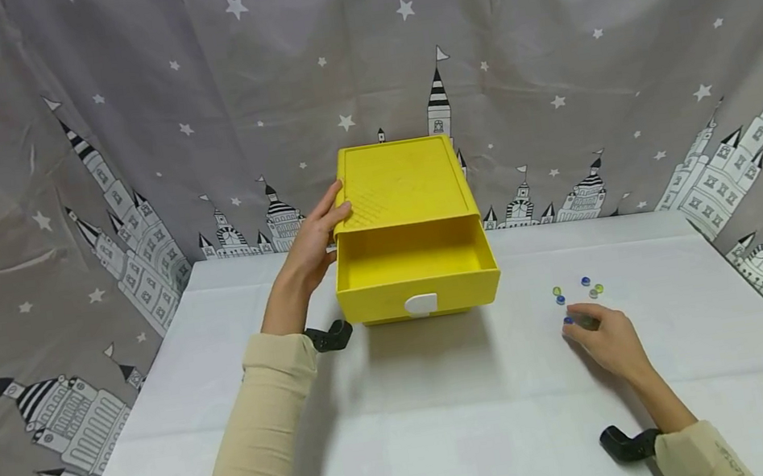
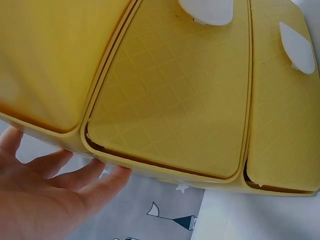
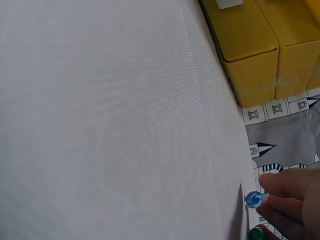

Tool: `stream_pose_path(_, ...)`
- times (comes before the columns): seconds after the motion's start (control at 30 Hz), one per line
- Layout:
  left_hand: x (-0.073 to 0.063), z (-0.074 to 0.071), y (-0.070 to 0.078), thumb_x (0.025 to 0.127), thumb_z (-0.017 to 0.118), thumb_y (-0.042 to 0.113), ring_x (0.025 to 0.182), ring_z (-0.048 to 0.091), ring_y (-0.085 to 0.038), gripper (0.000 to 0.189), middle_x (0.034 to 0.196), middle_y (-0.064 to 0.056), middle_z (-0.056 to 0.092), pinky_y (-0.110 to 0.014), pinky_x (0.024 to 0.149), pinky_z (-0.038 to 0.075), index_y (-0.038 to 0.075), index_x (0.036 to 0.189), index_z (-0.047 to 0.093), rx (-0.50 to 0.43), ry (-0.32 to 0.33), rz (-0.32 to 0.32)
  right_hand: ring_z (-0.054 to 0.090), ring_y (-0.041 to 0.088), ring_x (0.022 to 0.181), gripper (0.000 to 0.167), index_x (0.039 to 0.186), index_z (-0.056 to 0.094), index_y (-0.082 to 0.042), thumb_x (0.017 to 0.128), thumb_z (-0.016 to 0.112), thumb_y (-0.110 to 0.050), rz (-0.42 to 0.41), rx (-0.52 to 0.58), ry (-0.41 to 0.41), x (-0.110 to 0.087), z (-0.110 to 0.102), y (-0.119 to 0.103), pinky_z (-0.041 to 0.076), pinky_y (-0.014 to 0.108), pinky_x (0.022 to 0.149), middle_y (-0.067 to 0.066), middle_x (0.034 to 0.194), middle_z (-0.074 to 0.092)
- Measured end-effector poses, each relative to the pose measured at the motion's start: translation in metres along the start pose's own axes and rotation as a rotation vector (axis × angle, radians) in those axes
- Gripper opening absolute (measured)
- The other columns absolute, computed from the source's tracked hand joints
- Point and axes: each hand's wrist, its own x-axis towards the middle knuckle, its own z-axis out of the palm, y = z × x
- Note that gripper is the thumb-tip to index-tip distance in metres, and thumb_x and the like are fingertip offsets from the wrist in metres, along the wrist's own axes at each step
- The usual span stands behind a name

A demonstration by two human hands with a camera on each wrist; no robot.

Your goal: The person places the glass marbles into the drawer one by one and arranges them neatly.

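Observation:
A yellow drawer box (image 1: 403, 182) stands at the back middle of the table, its top drawer (image 1: 421, 297) pulled out and empty inside. My left hand (image 1: 312, 240) rests against the box's left side, thumb toward the top. In the left wrist view, the fingers of that left hand (image 2: 55, 195) lie fairly straight along the side. Over at the right, my right hand (image 1: 611, 340) pinches a blue glass marble (image 3: 253, 199) between thumb and fingertips, low at the table. Close beyond the fingertips lie several small marbles, among them a blue marble (image 1: 585, 282) and a yellow-green marble (image 1: 556, 291).
Below the open drawer, the left wrist view shows a middle drawer front (image 2: 170, 100) and a lower drawer front (image 2: 285, 110), both closed, with white handles. A white cloth covers the table (image 1: 439, 441). Behind hangs a grey curtain (image 1: 297, 54) with stars and castles.

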Motion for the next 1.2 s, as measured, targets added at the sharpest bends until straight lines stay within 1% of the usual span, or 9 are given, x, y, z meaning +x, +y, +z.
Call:
stream_pose_path(0.17, -0.0002, -0.0004, 0.0004, 0.101, 0.053, 0.037, 0.132, 0.043, -0.028, 0.063, 0.163, 0.003, 0.019, -0.054, 0.104, 0.037, 0.040, 0.156, 0.023, -0.006, -0.009, 0.003, 0.048, 0.050, 0.123, 0.040, 0.125, 0.058, 0.014, 0.091, 0.064, -0.006, 0.026, -0.011, -0.033, 0.0009, 0.0005, 0.0010, 0.040, 0.058, 0.099, 0.035, 0.126, 0.056)
stream_pose_path(0.3, -0.0012, -0.0006, 0.0021, 0.102, 0.053, 0.035, 0.132, 0.043, -0.028, 0.063, 0.163, 0.003, 0.017, -0.053, 0.104, 0.037, 0.040, 0.157, 0.023, -0.016, -0.016, 0.001, 0.046, 0.050, 0.125, 0.040, 0.126, 0.057, 0.015, 0.091, 0.063, -0.005, 0.037, -0.026, -0.045, 0.0009, 0.0010, -0.0002, 0.037, 0.058, 0.101, 0.036, 0.128, 0.055)
stream_pose_path(0.43, -0.0016, -0.0009, 0.0027, 0.102, 0.053, 0.033, 0.131, 0.043, -0.028, 0.063, 0.163, 0.003, 0.018, -0.053, 0.104, 0.037, 0.040, 0.157, 0.023, -0.025, -0.018, 0.002, 0.047, 0.051, 0.123, 0.039, 0.125, 0.057, 0.015, 0.091, 0.063, -0.004, 0.022, -0.033, -0.037, 0.0011, 0.0011, -0.0008, 0.038, 0.059, 0.100, 0.036, 0.126, 0.055)
stream_pose_path(0.6, -0.0024, -0.0011, 0.0018, 0.102, 0.053, 0.034, 0.134, 0.041, -0.028, 0.063, 0.163, 0.005, 0.018, -0.054, 0.105, 0.036, 0.040, 0.157, 0.023, -0.018, -0.018, 0.006, 0.049, 0.051, 0.120, 0.036, 0.121, 0.059, 0.016, 0.090, 0.063, -0.001, 0.005, -0.043, -0.011, 0.0009, 0.0023, -0.0009, 0.039, 0.059, 0.099, 0.036, 0.123, 0.057)
stream_pose_path(0.7, -0.0025, -0.0011, 0.0013, 0.102, 0.053, 0.035, 0.135, 0.040, -0.027, 0.063, 0.163, 0.005, 0.017, -0.054, 0.106, 0.035, 0.040, 0.157, 0.022, -0.011, -0.016, 0.008, 0.053, 0.051, 0.115, 0.032, 0.117, 0.062, 0.015, 0.088, 0.063, 0.000, -0.022, -0.050, 0.023, 0.0013, 0.0039, 0.0001, 0.042, 0.059, 0.095, 0.035, 0.118, 0.060)
stream_pose_path(0.83, -0.0021, -0.0012, 0.0008, 0.101, 0.052, 0.035, 0.137, 0.038, -0.027, 0.063, 0.163, 0.005, 0.017, -0.054, 0.107, 0.034, 0.040, 0.157, 0.023, -0.004, -0.013, 0.009, 0.059, 0.047, 0.104, 0.027, 0.110, 0.064, 0.014, 0.086, 0.065, 0.002, -0.054, -0.048, 0.056, 0.0021, 0.0059, 0.0024, 0.046, 0.058, 0.088, 0.032, 0.111, 0.063)
stream_pose_path(0.93, -0.0017, -0.0010, 0.0007, 0.101, 0.052, 0.034, 0.137, 0.038, -0.027, 0.063, 0.163, 0.005, 0.018, -0.054, 0.107, 0.035, 0.040, 0.157, 0.023, -0.005, -0.014, 0.010, 0.059, 0.044, 0.100, 0.024, 0.107, 0.065, 0.013, 0.086, 0.066, 0.001, -0.050, -0.038, 0.057, 0.0022, 0.0060, 0.0038, 0.046, 0.056, 0.086, 0.031, 0.110, 0.063)
stream_pose_path(1.2, -0.0020, -0.0003, 0.0012, 0.101, 0.052, 0.034, 0.136, 0.039, -0.027, 0.063, 0.163, 0.004, 0.018, -0.054, 0.106, 0.035, 0.040, 0.157, 0.023, -0.008, -0.019, 0.010, 0.058, 0.043, 0.101, 0.024, 0.108, 0.065, 0.013, 0.088, 0.066, 0.000, -0.027, -0.034, 0.029, 0.0016, 0.0037, 0.0037, 0.045, 0.055, 0.087, 0.031, 0.112, 0.062)
